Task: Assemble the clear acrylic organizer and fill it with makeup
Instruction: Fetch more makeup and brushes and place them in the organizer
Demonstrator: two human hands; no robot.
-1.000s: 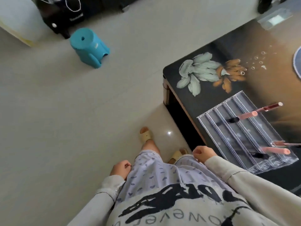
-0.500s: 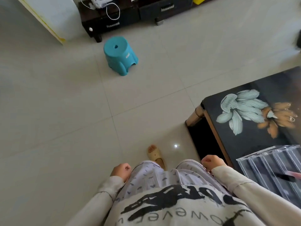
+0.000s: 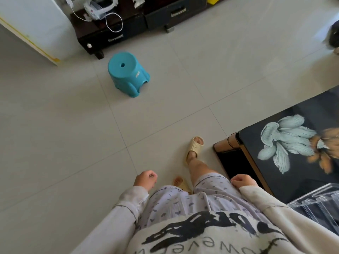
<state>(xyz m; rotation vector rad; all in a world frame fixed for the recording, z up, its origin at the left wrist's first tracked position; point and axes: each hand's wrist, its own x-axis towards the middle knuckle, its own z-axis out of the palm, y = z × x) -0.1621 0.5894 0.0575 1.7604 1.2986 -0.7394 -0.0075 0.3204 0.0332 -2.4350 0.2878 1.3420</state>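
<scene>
Head view: organizer point(image 3: 319, 205) corner on tabletop point(image 3: 295, 182).
Its grooves run toward lower right; left hand point(image 3: 145, 180) and right hand point(image 3: 242, 181) hang with fingers loosely curled, empty.

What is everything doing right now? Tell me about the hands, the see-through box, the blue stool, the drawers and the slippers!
left hand: loosely curled, holding nothing.
right hand: loosely curled, holding nothing.
clear organizer: lying on the table, untouched, mostly out of view.
blue stool: upright on the floor.
cabinet drawers: shut.
slippers: on the feet.
</scene>
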